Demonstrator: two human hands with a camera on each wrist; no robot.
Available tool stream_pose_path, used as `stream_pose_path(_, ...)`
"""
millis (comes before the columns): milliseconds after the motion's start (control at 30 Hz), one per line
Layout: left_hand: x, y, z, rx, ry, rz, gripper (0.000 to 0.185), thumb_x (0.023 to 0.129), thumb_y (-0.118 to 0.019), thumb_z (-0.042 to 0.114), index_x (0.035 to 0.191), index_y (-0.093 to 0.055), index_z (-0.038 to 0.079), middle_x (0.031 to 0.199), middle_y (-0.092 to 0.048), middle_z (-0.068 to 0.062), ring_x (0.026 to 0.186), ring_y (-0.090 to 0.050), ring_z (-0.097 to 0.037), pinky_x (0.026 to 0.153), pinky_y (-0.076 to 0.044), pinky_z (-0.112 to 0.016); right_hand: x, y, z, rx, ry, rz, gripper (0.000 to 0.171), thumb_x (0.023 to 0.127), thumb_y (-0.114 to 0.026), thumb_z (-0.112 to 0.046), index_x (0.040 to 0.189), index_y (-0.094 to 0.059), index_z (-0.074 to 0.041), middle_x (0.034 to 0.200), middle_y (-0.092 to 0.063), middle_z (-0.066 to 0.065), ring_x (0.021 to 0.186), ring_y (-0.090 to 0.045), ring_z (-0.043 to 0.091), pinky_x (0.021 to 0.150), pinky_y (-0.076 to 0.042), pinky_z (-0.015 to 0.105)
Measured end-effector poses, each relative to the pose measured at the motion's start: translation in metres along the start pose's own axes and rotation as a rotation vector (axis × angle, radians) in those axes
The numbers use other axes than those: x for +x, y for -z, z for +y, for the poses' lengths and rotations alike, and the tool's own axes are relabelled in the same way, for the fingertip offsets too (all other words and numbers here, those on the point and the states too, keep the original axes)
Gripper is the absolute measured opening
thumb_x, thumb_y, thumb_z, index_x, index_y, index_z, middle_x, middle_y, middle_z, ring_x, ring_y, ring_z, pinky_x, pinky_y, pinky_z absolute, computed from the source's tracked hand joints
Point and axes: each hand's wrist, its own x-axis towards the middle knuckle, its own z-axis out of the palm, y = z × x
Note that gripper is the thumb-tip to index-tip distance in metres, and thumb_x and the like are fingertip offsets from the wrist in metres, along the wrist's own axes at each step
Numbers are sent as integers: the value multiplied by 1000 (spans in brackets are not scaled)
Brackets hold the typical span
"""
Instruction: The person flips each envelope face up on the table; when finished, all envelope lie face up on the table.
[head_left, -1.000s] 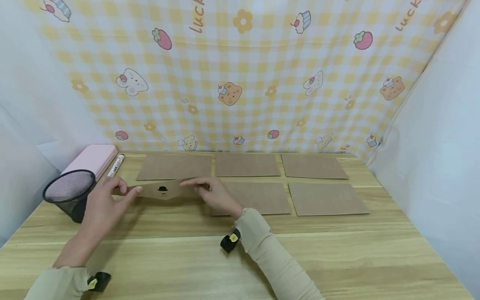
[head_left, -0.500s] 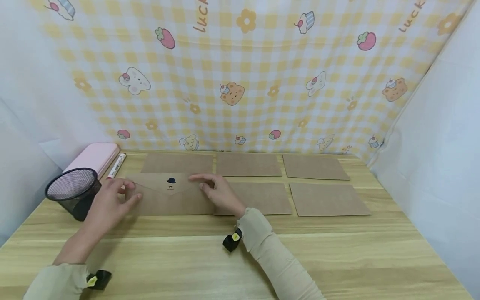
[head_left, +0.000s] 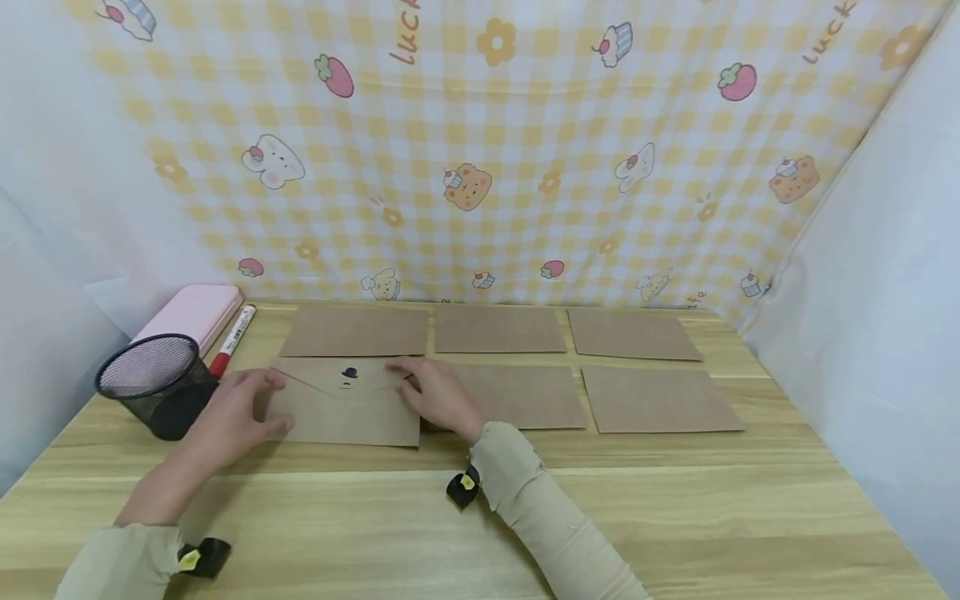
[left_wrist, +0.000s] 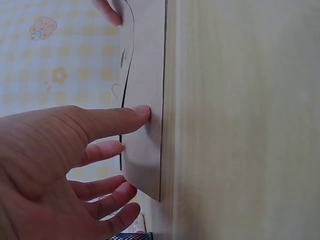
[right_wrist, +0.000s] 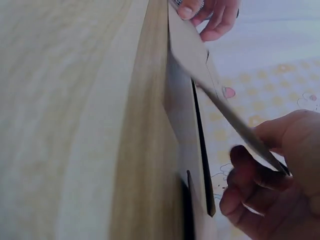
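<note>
Envelope: brown kraft paper envelope (head_left: 345, 402) with a small black hat and moustache print on its flap, lying flat on the pale wooden table (head_left: 675, 508), flap side up, just right of the black mesh pen cup (head_left: 153, 387).
Left hand: left hand (head_left: 236, 412) with fingers spread nearly straight, thumb pressed on the envelope's left end; it grips nothing.
Right hand: right hand (head_left: 435, 392) at the envelope's right end; the right wrist view shows its fingers curled under that raised end, thumb above, pinching it.
Neighbours: five plain brown sheets (head_left: 498, 327) lie behind and to the right of the envelope, the nearest partly under the right hand; a pink case (head_left: 193, 310) and a red-capped marker (head_left: 232, 329) sit behind the pen cup.
Risk: lifting the right end while the left thumb pins the other could crease the paper.
Risk: a sideways slide could push the envelope over the neighbouring sheet and shift the row.
</note>
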Motion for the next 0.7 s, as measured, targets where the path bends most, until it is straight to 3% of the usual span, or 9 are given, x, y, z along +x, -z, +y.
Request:
stream_pose_path(100, 0, 0, -3, 38, -5, -30, 40, 72, -78, 14, 101, -57, -5, 101, -54, -27, 91, -49, -40, 75, -40, -54, 0, 2, -2, -56, -17, -10, 35, 93, -57, -15, 127, -56, -8, 75, -60, -1, 54, -44, 4, 52, -38, 17)
stream_pose_path(200, 0, -1, -5, 73, -10, -57, 34, 73, -77, 15, 96, -60, -3, 90, -56, -21, 80, -53, -34, 67, -42, -50, -1, 3, -1, -82, -34, -29, 38, 92, -58, -20, 128, -55, -7, 63, -51, -3, 49, -41, 4, 51, -37, 18)
stream_pose_path(300, -1, -3, -6, 92, -26, -54, 33, 74, -76, 14, 97, -61, -4, 91, -56, -22, 82, -54, -36, 69, -42, -51, -2, 4, 0, -81, -32, -47, 41, 92, -58, -26, 129, -54, -8, 75, -58, -1, 56, -47, 6, 62, -41, 19)
stream_pose_path(367, -2, -4, -7, 115, -56, -36, 32, 75, -75, 13, 98, -61, -5, 93, -57, -25, 85, -54, -40, 72, -42, -53, -3, 6, 0, -83, -40, -90, 47, 91, -58, -31, 133, -51, -9, 98, -64, 2, 73, -56, 7, 76, -44, 20)
stream_pose_path(433, -2, -4, -8, 144, -78, -24, 33, 76, -74, 12, 100, -61, -7, 96, -56, -29, 89, -53, -45, 74, -41, -56, -5, 6, -2, -70, -56, -158, 58, 90, -58, -38, 138, -44, -10, 117, -61, 5, 92, -58, 9, 89, -41, 22)
stream_pose_path(533, -3, -4, -9, 187, -101, -14, 34, 78, -72, 11, 103, -61, -10, 98, -56, -33, 92, -52, -49, 77, -39, -59, -6, 6, -4, -55, -91, -269, 77, 85, -62, -47, 146, -30, -11, 137, -46, 5, 119, -47, 14, 99, -34, 26)
stream_pose_path(700, -3, -2, -5, 198, -76, -38, 43, 79, -71, 17, 106, -59, -15, 100, -54, -35, 92, -51, -51, 79, -38, -60, -7, 5, -5, -35, -123, -335, 92, 79, -68, -50, 148, -22, -11, 146, -34, 7, 130, -35, 18, 102, -31, 28)
